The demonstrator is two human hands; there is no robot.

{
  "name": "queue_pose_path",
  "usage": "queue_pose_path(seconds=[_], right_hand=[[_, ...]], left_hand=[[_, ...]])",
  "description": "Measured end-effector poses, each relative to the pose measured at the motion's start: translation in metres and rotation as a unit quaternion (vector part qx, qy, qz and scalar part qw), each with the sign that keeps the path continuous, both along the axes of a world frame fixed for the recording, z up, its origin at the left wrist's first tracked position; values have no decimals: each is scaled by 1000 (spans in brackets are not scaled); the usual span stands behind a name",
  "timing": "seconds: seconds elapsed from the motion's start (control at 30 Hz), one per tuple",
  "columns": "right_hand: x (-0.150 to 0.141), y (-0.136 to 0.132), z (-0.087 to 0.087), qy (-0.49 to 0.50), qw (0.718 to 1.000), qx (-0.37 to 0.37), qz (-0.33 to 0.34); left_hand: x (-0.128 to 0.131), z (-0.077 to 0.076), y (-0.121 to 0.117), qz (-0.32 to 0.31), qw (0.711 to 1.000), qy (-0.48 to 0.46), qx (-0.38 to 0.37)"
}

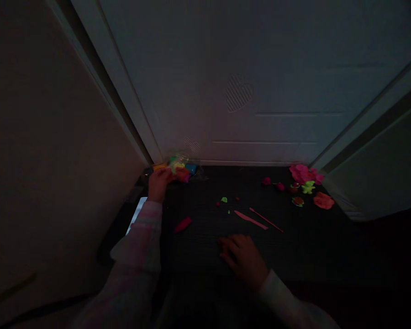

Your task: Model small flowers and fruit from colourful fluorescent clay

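Observation:
At the back left of the dark table, my left hand (158, 183) has its fingers pinched together against a pile of clear plastic packets (178, 165) with bright orange, green, yellow and blue contents. An orange-red piece (182, 174) lies right at its fingertips; what exactly they grip is hard to make out in the dim light. My right hand (245, 258) rests low on the table near the front edge, fingers loosely bent and slightly apart, with nothing visible in them. Beyond it lie a pink modelling knife (250, 220) and a thin pink stick tool (266, 220).
A magenta tapered lump (183, 224) lies between my arms. Small green (224, 199) and red bits (218, 204) dot the middle. At the back right sit pink clay-like shapes (303, 173), a yellow-green figure (308, 187) and a coral lump (324, 200). A white panel (198, 91) rises behind the table.

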State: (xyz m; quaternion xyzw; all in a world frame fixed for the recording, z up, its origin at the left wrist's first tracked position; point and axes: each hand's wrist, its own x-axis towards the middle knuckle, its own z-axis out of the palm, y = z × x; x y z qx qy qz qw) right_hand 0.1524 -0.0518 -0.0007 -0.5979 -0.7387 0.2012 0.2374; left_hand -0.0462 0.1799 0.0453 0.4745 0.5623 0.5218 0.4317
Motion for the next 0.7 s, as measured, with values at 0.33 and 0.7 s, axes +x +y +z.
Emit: queue_pose_path(seconds=[0.33, 0.7], right_hand=[[10, 14, 1, 388, 901, -60, -186], [25, 25, -13, 606, 765, -71, -208]], left_hand=[[25, -13, 28, -84, 956, 280, 13], [22, -3, 13, -83, 908, 390, 131]])
